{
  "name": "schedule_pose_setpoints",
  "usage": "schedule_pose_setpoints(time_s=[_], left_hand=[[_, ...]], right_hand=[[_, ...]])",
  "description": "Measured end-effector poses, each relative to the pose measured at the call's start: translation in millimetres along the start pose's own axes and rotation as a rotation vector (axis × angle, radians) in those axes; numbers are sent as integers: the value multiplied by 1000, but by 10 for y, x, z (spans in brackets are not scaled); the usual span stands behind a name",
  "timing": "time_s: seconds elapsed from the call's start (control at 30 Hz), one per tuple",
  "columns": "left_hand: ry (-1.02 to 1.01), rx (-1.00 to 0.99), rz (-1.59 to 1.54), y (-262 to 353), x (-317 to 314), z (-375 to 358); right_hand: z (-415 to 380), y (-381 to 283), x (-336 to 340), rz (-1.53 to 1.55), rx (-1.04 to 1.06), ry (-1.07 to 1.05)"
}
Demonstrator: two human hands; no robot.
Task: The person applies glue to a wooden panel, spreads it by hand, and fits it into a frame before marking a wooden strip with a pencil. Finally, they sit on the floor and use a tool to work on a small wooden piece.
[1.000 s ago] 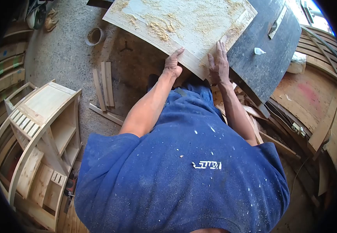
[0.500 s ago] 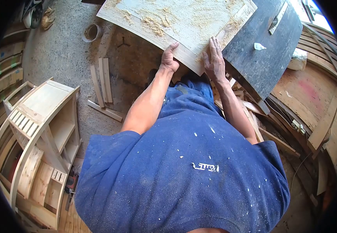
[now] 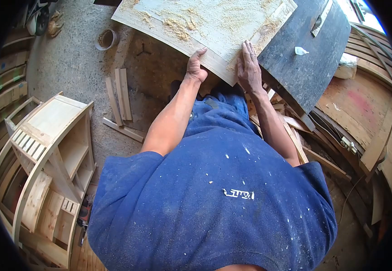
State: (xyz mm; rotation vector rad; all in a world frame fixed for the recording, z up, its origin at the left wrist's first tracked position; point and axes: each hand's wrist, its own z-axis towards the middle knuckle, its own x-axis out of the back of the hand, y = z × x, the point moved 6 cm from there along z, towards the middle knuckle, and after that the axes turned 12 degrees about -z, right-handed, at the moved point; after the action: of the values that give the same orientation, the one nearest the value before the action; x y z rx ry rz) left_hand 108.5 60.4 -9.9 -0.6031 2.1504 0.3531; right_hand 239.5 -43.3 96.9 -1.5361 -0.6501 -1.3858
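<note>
Since the earlier frame, the board (image 3: pixel 216 61) and both hands sit a bit higher and more to the left in the view. The whole view has slid too, so the real move looks small.

The left hand (image 3: pixel 196 67) holds the near edge of the board. Its thumb is on top, and its fingers seem to be tucked under, though they are hard to see. This looks like a grip to keep the edge from dropping. The right hand (image 3: pixel 249 72) is not gripping. It lies flat at the right edge with its fingers close together, maybe to steady that side.

Sawdust (image 3: pixel 178 28) is spread on top, so a big tilt could spill it. One corner points at the person, between the hands. The near left edge sticks out over the floor, with room below. On the right, the dark counter (image 3: pixel 304 74) is close, with a small white bottle (image 3: pixel 301 51) on it, well apart from the hands.
</note>
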Motion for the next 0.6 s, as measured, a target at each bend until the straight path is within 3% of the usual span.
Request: schedule_pose_setpoints(time_s=[0.5, 0.6], left_hand=[[-39, 18, -10, 18, -3, -14], [-37, 43, -44, 39, 158, 71]], right_hand=[[162, -296, -86, 40, 85, -3], [409, -567, -189, 40, 272, -8]])
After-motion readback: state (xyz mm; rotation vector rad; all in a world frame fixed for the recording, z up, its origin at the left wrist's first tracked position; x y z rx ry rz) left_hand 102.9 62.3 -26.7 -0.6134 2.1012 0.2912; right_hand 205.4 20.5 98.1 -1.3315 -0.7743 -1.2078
